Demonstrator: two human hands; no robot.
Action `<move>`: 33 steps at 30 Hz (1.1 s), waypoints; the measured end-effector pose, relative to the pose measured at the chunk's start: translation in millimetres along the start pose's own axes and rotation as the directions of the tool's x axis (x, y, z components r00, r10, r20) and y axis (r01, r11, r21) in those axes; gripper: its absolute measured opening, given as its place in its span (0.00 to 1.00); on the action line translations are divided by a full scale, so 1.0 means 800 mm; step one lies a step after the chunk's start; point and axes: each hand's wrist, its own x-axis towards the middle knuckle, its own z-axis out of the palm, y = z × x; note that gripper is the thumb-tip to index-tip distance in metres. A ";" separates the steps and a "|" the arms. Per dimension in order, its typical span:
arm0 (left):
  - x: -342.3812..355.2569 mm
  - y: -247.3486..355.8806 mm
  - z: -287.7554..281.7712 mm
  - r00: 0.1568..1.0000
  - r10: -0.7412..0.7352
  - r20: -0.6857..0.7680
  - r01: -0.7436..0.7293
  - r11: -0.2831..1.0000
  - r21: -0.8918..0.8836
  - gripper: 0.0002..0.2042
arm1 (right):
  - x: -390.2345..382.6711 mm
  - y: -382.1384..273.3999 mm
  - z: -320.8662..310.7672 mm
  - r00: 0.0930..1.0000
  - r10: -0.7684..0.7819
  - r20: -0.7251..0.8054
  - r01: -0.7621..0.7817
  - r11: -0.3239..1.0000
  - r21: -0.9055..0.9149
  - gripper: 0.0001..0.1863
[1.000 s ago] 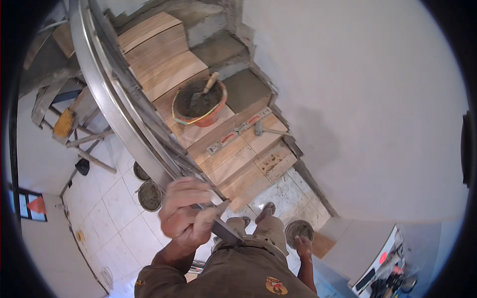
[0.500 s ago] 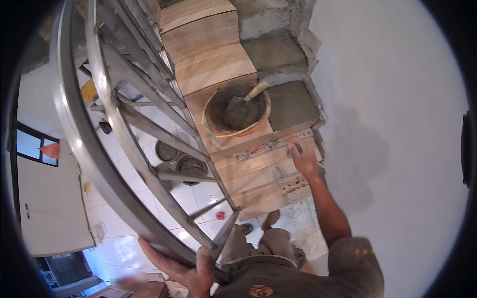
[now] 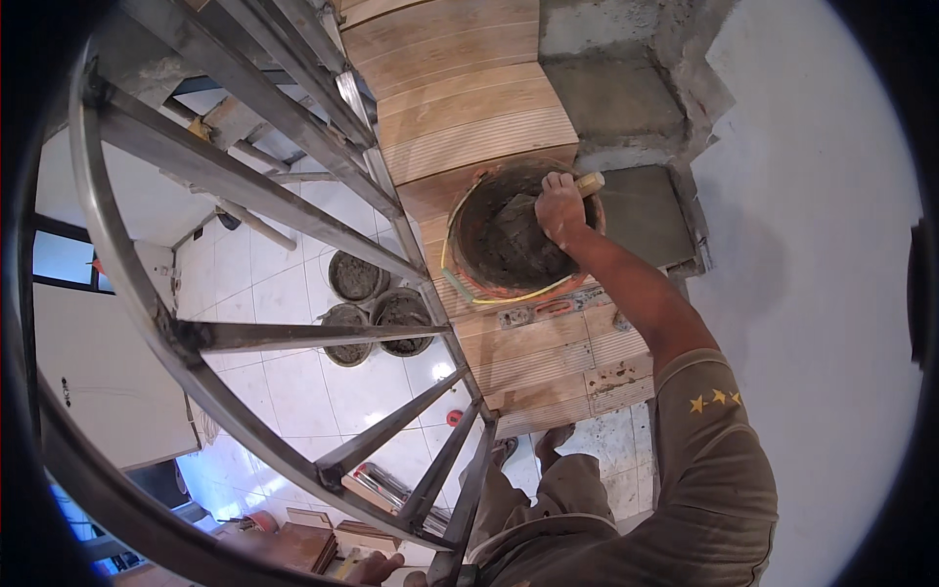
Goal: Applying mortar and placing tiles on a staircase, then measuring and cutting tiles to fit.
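My right hand is closed around the wooden handle of a trowel, and its mortar-coated blade lies on the grey mortar in a bucket. The bucket has a yellow wire handle and stands on a wood-look tiled step. Just below it lies a spirit level, its right end hidden under my forearm. My left hand shows only in part at the bottom edge, close to the metal railing; its grip is cut off from view.
A curved metal railing with bars borders the stairs on the left. Beyond it, several mortar-filled buckets stand on white floor tiles. Bare mortar steps run along the white wall at right. Tiled steps rise ahead.
My right hand has left the spirit level, moved up to the bucket and grasped the trowel handle. My left hand has shifted toward the bottom edge; the whole view has shifted.
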 end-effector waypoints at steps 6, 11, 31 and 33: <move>0.008 0.030 -0.001 0.999 -0.046 0.022 0.044 0.994 0.097 0.23 | -0.039 0.040 -0.053 0.992 0.015 -0.124 -0.014 1.000 0.011 0.10; -0.002 0.007 0.005 0.990 0.030 -0.135 -0.045 0.992 -0.117 0.20 | -0.128 0.054 -0.090 0.961 0.259 0.097 -0.274 0.841 0.467 0.15; 0.203 0.052 0.109 -0.458 0.869 0.188 -0.759 -0.273 -0.591 0.09 | -0.432 0.035 0.129 0.283 0.845 0.454 -0.850 0.001 0.527 0.28; 0.197 0.049 0.120 -0.365 0.909 0.200 -0.805 -0.200 -0.558 0.10 | -0.460 0.067 0.157 0.319 0.855 0.408 -0.857 0.076 0.510 0.27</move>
